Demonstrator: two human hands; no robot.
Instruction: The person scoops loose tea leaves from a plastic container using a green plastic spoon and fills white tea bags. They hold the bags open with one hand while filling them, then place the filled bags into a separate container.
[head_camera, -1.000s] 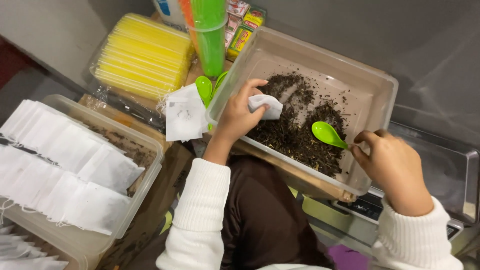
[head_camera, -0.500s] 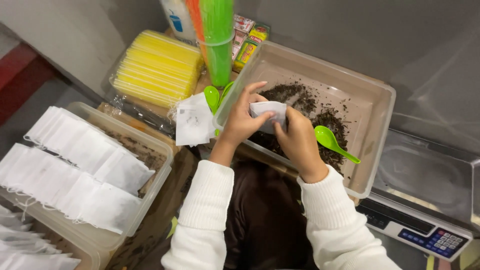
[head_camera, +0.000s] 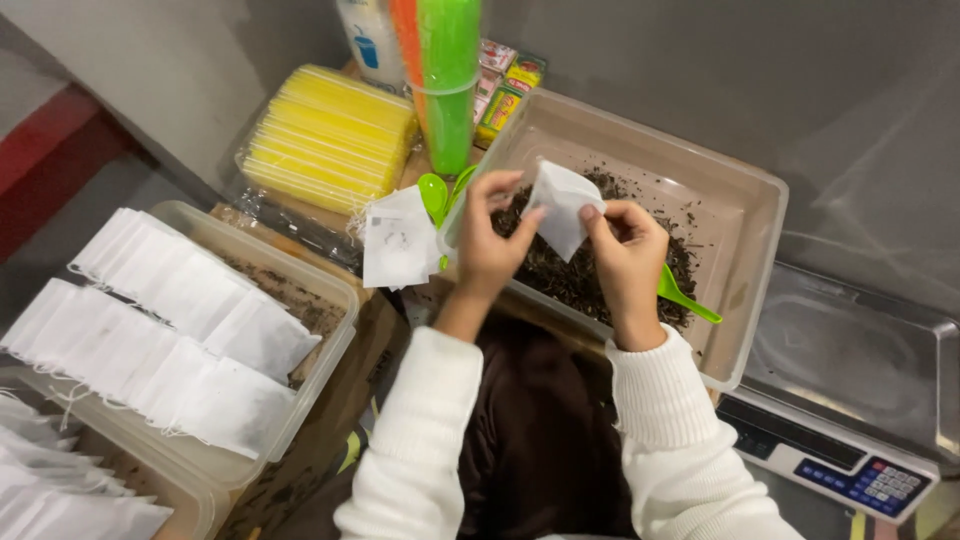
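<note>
Head camera looks down on two hands raised over a clear plastic tub (head_camera: 745, 215) that holds a layer of dark loose tea (head_camera: 575, 275). Between them is a small white paper sachet (head_camera: 560, 205), held up above the tea at the tub's left end. The left hand (head_camera: 490, 240) pinches the sachet's left edge between thumb and fingers, and the right hand (head_camera: 630, 245) is closed on its right edge, so both hands are clamped on the same bag. Just right of the right wrist, a green plastic scoop (head_camera: 685, 297) lies in the tea with its handle pointing right. Left of the tub sit an empty white bag (head_camera: 398, 240) and another green spoon (head_camera: 433, 193), with a stack of green cups (head_camera: 450, 85) beyond them and a pack of yellow strips (head_camera: 330, 135) farther left. A near-left bin (head_camera: 330, 300) holds rows of filled white bags (head_camera: 150, 320). A digital scale (head_camera: 850, 400) stands to the right.
</note>
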